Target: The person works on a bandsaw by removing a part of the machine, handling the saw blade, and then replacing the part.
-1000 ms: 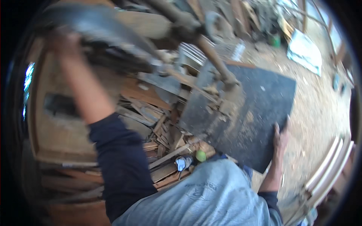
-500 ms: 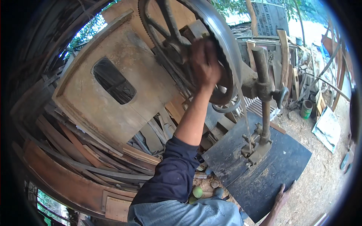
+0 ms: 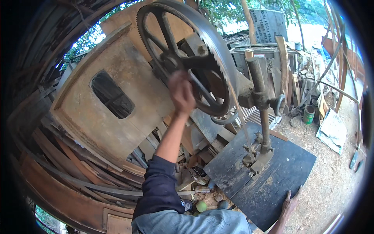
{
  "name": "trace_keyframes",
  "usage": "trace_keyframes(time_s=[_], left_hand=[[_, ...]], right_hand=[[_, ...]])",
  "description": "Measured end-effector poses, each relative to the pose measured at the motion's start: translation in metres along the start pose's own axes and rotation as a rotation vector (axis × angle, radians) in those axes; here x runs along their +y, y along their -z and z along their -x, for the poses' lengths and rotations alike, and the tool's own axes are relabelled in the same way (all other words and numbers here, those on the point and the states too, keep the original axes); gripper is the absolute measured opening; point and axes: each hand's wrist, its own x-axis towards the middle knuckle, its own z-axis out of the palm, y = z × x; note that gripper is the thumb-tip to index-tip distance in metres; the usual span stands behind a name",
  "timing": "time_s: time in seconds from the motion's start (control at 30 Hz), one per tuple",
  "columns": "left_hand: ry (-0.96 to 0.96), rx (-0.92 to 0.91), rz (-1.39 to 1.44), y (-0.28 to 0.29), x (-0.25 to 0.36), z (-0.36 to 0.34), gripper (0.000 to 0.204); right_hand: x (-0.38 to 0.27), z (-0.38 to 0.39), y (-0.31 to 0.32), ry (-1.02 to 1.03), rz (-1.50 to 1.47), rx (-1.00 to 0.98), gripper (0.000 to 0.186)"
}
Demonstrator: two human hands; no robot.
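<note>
I see the rusty metal cover [image 3: 117,105] first, the biggest thing here, leaning to the left of the big spoked wheel [image 3: 187,58] with a dark oblong hole in its face. The wheel itself stands upright just right of that cover, its toothed blade running round the rim and dropping down to the right. Below and to the right of the wheel lies the dark saw table [image 3: 272,175], a flat black plate with a vertical post [image 3: 261,101] rising from it just right of the wheel. Left of and below the wheel, under the cover, lies a heap of wooden boards [image 3: 78,175]. Well to the right of the wheel, a green can [image 3: 308,114] stands on the sandy ground.

My left hand [image 3: 182,93] is raised against the lower middle of the wheel, over its spokes, fingers curled; it is blurred, so I cannot tell whether it truly grips a spoke or only presses on it. My right hand [image 3: 289,203] rests open on the near edge of the saw table, far below and to the right of the wheel, fingers spread flat against the plate's rim. A small green ball [image 3: 201,206] lies on the ground beneath the wheel, by my chest.
</note>
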Motion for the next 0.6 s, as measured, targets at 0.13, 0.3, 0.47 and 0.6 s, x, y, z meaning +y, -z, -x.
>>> trace_keyframes(time_s=[0.13, 0.3, 0.47, 0.6], left_hand=[[0.705, 0.185, 0.021, -0.011, -0.065, -0.081, 0.042], [1.212, 0.324, 0.6, -0.039, -0.055, -0.18, 0.059], [0.675, 0.127, -0.098, -0.042, -0.111, -0.157, 0.053], [1.081, 0.308, 0.38, -0.049, -0.004, -0.157, 0.056]], right_hand=[[-0.011, 0.003, 0.01, -0.041, -0.032, -0.055, 0.069], [-0.038, -0.002, 0.032, -0.225, -0.016, -0.109, 0.069], [-0.025, -0.001, 0.017, -0.092, -0.032, -0.08, 0.071], [-0.025, 0.0, 0.022, -0.06, 0.014, -0.043, 0.074]])
